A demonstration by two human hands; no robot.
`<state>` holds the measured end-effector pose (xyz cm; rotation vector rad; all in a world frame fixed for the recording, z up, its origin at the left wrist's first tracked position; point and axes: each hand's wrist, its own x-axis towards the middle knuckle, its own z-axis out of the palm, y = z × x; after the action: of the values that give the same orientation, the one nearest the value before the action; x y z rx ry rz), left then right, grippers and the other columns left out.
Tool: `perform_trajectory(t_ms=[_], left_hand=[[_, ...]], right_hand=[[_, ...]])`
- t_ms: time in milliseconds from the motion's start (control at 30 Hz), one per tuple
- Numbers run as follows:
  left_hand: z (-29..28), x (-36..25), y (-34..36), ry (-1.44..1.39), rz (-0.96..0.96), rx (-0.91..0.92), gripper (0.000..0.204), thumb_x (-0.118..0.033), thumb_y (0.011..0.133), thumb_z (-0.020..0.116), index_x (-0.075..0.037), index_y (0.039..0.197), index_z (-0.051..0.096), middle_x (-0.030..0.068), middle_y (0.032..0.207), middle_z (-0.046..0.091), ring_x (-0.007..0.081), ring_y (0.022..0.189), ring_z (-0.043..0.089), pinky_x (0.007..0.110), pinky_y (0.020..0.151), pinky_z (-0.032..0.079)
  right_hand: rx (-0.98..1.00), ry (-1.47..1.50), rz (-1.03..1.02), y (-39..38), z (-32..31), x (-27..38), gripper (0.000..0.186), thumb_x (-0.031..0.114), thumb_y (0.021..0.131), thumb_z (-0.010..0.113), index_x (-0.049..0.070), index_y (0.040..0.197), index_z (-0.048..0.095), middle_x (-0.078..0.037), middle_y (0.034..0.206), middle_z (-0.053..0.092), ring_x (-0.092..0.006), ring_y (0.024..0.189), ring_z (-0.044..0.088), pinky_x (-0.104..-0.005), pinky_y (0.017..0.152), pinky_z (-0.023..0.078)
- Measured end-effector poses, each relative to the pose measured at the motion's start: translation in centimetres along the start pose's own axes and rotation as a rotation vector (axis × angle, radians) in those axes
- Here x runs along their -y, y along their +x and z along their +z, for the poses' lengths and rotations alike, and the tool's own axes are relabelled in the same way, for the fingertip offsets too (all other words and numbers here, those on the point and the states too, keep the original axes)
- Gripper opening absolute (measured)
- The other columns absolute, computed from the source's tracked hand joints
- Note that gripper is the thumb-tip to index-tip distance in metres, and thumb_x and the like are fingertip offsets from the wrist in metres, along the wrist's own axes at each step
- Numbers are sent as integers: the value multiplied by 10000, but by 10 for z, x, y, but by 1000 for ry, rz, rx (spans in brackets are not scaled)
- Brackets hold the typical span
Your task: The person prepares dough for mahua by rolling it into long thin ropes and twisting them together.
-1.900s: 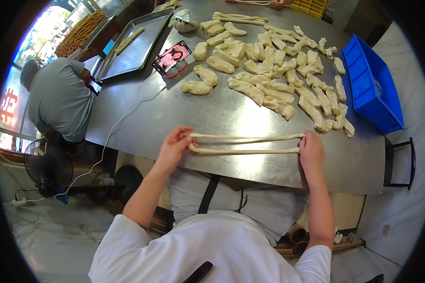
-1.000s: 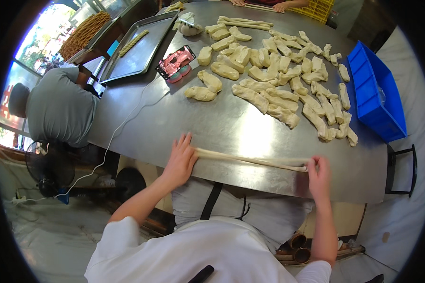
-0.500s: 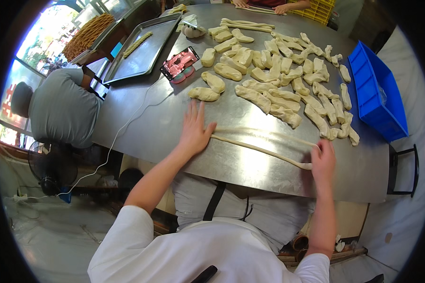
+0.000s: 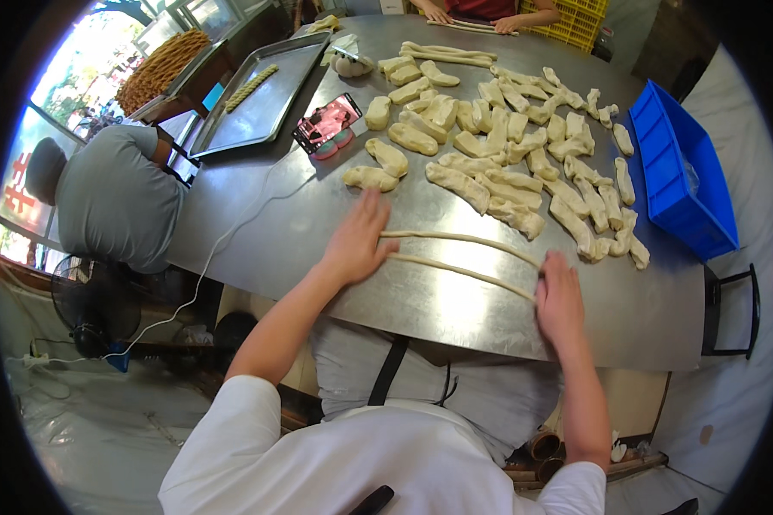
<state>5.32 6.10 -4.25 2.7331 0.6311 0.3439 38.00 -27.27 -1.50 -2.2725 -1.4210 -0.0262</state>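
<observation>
Two thin dough strands (image 4: 464, 269) run roughly side by side across the steel table, bowed slightly. Over their left ends lies my left hand (image 4: 358, 242), fingers stretched out flat and thumb toward the strands. My right hand (image 4: 561, 299) covers the right ends, palm down with its fingers extended. Whether the strands join beneath either hand is hidden. Just beyond my left fingertips rests a plump dough piece (image 4: 369, 178). Many more cut dough pieces (image 4: 507, 189) are heaped past the strands, toward the far right.
A blue crate (image 4: 685, 172) stands at the table's right edge. Back left are a metal tray (image 4: 262, 107) with one dough twist, and a phone (image 4: 328, 123) whose white cable crosses the table. A co-worker's hands (image 4: 507, 24) touch strands at the far edge. Someone in grey (image 4: 116, 197) sits left.
My right hand has moved left and changed from gripping the strand ends to lying flat over them. The back strand, blurred in motion before, now rests on the table.
</observation>
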Motion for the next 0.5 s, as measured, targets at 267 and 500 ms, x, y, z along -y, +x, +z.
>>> perform_trajectory(t_ms=[267,500], left_hand=[[-13,-53,-24,229,-231,15,874,-482,1050,685,-70,1738,338,333,1807,177,510,1667,224,545,1354,248],[-29,-42,-57,235,37,194,925,-572,1043,665,-69,1741,326,340,1799,195,536,1660,209,623,1343,214]], right_hand=[[108,519,453,-12,-40,-18,172,131,1033,690,32,1169,656,-163,1473,656,-400,1437,564,-563,1287,362],[203,150,-86,-58,-25,-21,151,131,1054,667,31,1166,670,-151,1430,706,-363,1451,568,-508,1273,376]])
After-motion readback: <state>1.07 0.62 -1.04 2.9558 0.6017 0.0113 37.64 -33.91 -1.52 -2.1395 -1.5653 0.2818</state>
